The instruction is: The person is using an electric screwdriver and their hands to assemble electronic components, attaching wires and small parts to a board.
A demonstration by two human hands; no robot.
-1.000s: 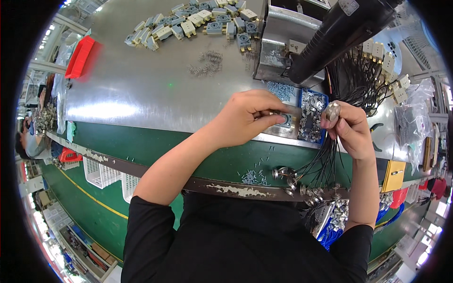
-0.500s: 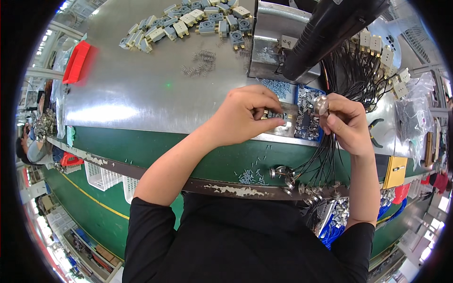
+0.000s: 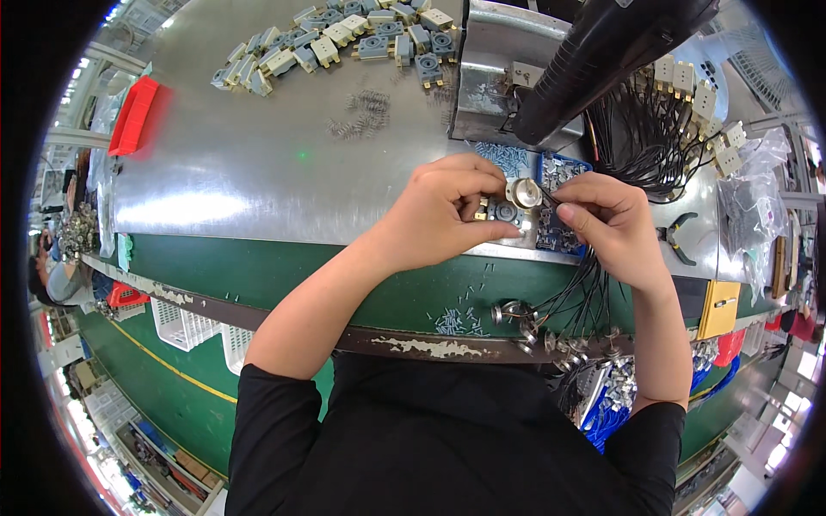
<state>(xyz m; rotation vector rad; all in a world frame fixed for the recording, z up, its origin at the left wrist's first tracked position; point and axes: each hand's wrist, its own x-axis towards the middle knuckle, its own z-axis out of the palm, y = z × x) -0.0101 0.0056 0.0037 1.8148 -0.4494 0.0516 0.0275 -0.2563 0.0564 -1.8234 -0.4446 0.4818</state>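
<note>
Since a second ago the two hands have drawn closer together over the blue parts tray (image 3: pixel 551 168), and the round metal disc (image 3: pixel 522 193) that sat by the right hand now lies between both. The left hand (image 3: pixel 443 215) is curled, its fingers closed around a small grey connector block (image 3: pixel 503 211) and touching the disc from the left. The right hand (image 3: pixel 615 224) pinches the disc's wired side with thumb and forefinger, black wires (image 3: pixel 585 284) trailing down from it over the green bench edge (image 3: pixel 344 275). Just beyond the hands a black machine arm (image 3: pixel 602 60) slants over the tray. Further left, grey and cream connector blocks (image 3: pixel 344 39) lie scattered on the steel tabletop (image 3: pixel 258 172), with small springs (image 3: pixel 357 116) near them. A red bin (image 3: pixel 133 116) sits at the far left.
</note>
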